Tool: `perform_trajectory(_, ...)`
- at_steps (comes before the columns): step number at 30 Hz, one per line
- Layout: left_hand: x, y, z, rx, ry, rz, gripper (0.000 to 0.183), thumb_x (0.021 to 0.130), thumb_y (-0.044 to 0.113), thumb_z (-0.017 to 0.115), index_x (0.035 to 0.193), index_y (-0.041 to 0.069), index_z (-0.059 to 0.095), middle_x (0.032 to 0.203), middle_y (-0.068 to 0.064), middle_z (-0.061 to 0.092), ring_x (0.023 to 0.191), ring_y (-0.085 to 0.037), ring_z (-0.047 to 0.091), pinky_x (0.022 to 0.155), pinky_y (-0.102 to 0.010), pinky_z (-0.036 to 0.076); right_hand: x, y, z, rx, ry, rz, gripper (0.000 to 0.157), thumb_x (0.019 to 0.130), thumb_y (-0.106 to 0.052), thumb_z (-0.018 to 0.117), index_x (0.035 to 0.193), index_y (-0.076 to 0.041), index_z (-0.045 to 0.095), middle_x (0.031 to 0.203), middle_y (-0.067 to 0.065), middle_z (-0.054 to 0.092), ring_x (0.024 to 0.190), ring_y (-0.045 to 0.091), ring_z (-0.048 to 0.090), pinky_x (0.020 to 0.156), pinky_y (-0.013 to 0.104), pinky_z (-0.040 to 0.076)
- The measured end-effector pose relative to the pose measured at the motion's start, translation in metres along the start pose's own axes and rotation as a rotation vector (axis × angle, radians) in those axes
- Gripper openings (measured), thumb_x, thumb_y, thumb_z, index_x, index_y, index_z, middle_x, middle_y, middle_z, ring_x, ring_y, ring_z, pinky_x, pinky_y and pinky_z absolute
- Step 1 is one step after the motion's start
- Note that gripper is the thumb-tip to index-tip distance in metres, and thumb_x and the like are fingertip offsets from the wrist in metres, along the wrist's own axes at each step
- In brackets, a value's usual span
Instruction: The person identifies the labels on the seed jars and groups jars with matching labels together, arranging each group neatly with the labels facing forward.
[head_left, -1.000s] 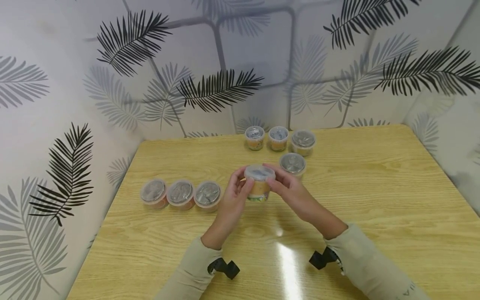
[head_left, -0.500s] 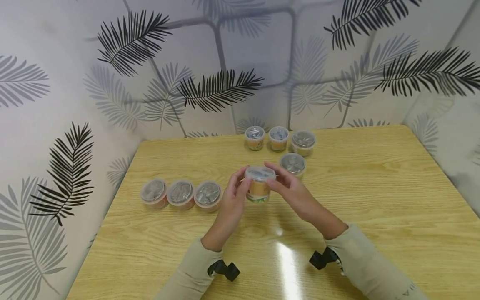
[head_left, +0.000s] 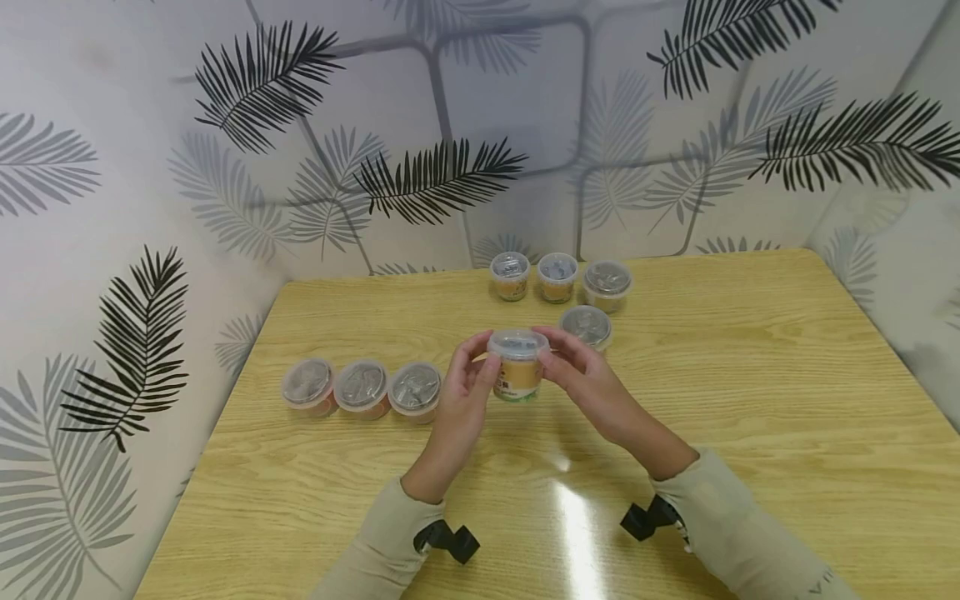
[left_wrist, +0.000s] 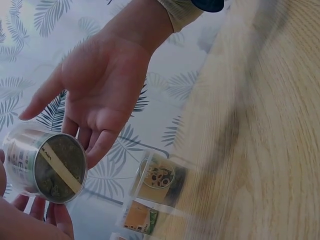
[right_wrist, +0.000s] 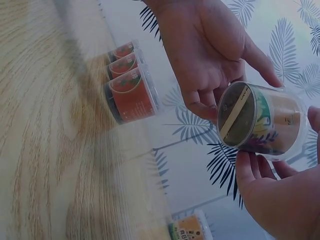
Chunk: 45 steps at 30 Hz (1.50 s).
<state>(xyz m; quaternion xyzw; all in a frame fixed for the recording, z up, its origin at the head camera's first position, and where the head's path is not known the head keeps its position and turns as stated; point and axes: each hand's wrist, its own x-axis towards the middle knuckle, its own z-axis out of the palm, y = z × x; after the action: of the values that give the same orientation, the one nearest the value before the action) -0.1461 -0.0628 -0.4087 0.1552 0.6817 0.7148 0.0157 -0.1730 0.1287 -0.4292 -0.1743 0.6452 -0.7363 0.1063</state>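
You have the clear plastic tub with the orange label [head_left: 519, 379] between both hands, raised above the table [head_left: 750, 375], to the right of the row of three red-labelled tubs [head_left: 362, 390]. Your left hand [head_left: 465, 400] and your right hand [head_left: 592, 387] grip it from opposite sides, thumbs toward you, fingers curled round the upper wall near the rim. It sits roughly upright.

Judge it as light to moderate: the dark fill seen through the base may give it a little weight low down. The wall looks thin and likely to flex under a hard squeeze, and the smooth plastic could slide if your fingers are dry, so press evenly and gently. It seems more apt to dent than to shatter.

The best hold is on the wall just under the rim, with fingers on both sides. Don't hang the weight from the lid [head_left: 519, 342] alone, since it may pop off; how firmly it is seated can't be told. A pale strip [right_wrist: 235, 116] crosses the base, so avoid rubbing there.
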Motion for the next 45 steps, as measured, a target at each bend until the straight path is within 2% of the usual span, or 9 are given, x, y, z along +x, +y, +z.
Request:
perform_trajectory(5, 0.001, -0.001, 0.002, -0.019, -0.045, -0.068, 0.046, 0.100, 0.019, 0.043, 0.142, 0.005, 0.028, 0.136, -0.009, 0.036, 0.120, -0.021, 0.041, 0.096, -0.030, 0.039, 0.000, 0.002, 0.002, -0.038, -0.022, 0.017, 0.052, 0.097, -0.025, 0.052, 0.143, -0.011, 0.033, 0.138, 0.010, 0.040, 0.125, 0.024, 0.040, 0.099, 0.037, 0.038)
perform_trajectory(9, 0.000, -0.001, 0.002, -0.018, -0.071, -0.084, 0.046, 0.100, 0.015, 0.043, 0.142, 0.004, 0.027, 0.133, -0.010, 0.036, 0.116, -0.022, 0.042, 0.091, -0.029, 0.041, -0.001, 0.002, 0.004, -0.055, -0.027, 0.031, 0.055, 0.095, -0.026, 0.054, 0.144, -0.013, 0.032, 0.136, 0.010, 0.041, 0.120, 0.025, 0.042, 0.093, 0.034, 0.041)
perform_trajectory(17, -0.003, -0.001, 0.000, 0.013, -0.023, -0.029, 0.045, 0.101, 0.020, 0.042, 0.141, 0.004, 0.029, 0.136, -0.011, 0.038, 0.118, -0.021, 0.043, 0.097, -0.031, 0.039, -0.002, 0.002, 0.003, -0.085, 0.020, 0.048, 0.056, 0.094, -0.026, 0.057, 0.144, -0.015, 0.034, 0.130, 0.010, 0.045, 0.116, 0.024, 0.046, 0.098, 0.045, 0.038)
perform_trajectory(20, -0.001, -0.012, -0.003, -0.004, -0.006, 0.001, 0.043, 0.101, 0.019, 0.042, 0.140, 0.006, 0.032, 0.135, -0.010, 0.039, 0.117, -0.022, 0.045, 0.095, -0.031, 0.040, -0.001, 0.002, 0.003, -0.081, 0.037, 0.046, 0.056, 0.093, -0.026, 0.058, 0.143, -0.012, 0.035, 0.129, 0.010, 0.046, 0.116, 0.024, 0.046, 0.099, 0.047, 0.037)
perform_trajectory(24, 0.000, -0.030, -0.007, -0.001, 0.018, 0.032, 0.042, 0.100, 0.022, 0.045, 0.139, 0.011, 0.036, 0.134, -0.006, 0.042, 0.118, -0.020, 0.045, 0.096, -0.032, 0.041, -0.002, 0.004, 0.004, -0.041, 0.015, 0.027, 0.056, 0.093, -0.023, 0.059, 0.142, -0.010, 0.036, 0.131, 0.011, 0.046, 0.120, 0.025, 0.044, 0.100, 0.042, 0.037)
perform_trajectory(26, -0.002, -0.030, -0.007, 0.011, 0.023, 0.034, 0.043, 0.099, 0.022, 0.046, 0.139, 0.010, 0.035, 0.134, -0.007, 0.042, 0.120, -0.022, 0.044, 0.098, -0.033, 0.040, -0.002, 0.006, 0.005, -0.020, -0.001, 0.017, 0.056, 0.092, -0.020, 0.059, 0.142, -0.009, 0.036, 0.134, 0.011, 0.045, 0.124, 0.026, 0.041, 0.101, 0.041, 0.036)
perform_trajectory(32, -0.012, -0.014, -0.007, 0.055, 0.010, -0.056, 0.046, 0.100, 0.015, 0.044, 0.140, -0.002, 0.030, 0.136, -0.016, 0.040, 0.124, -0.028, 0.040, 0.102, -0.036, 0.036, -0.002, 0.017, 0.005, 0.006, -0.023, 0.011, 0.058, 0.092, -0.015, 0.060, 0.143, -0.008, 0.033, 0.140, 0.011, 0.039, 0.128, 0.026, 0.036, 0.100, 0.037, 0.038)
perform_trajectory(38, -0.016, -0.024, -0.010, 0.094, -0.015, -0.136, 0.047, 0.100, 0.019, 0.043, 0.140, -0.004, 0.030, 0.137, -0.018, 0.039, 0.126, -0.028, 0.039, 0.103, -0.037, 0.034, 0.000, 0.029, 0.008, 0.010, -0.031, 0.027, 0.061, 0.091, -0.009, 0.060, 0.143, -0.005, 0.031, 0.141, 0.015, 0.037, 0.128, 0.029, 0.037, 0.099, 0.034, 0.039)
perform_trajectory(45, -0.020, -0.035, -0.014, 0.085, -0.006, -0.166, 0.047, 0.100, 0.016, 0.043, 0.139, -0.007, 0.029, 0.140, -0.022, 0.035, 0.130, -0.031, 0.033, 0.106, -0.039, 0.030, 0.007, 0.047, 0.010, -0.023, -0.030, 0.047, 0.064, 0.088, -0.009, 0.065, 0.142, -0.005, 0.032, 0.140, 0.014, 0.037, 0.129, 0.028, 0.036, 0.101, 0.034, 0.037)
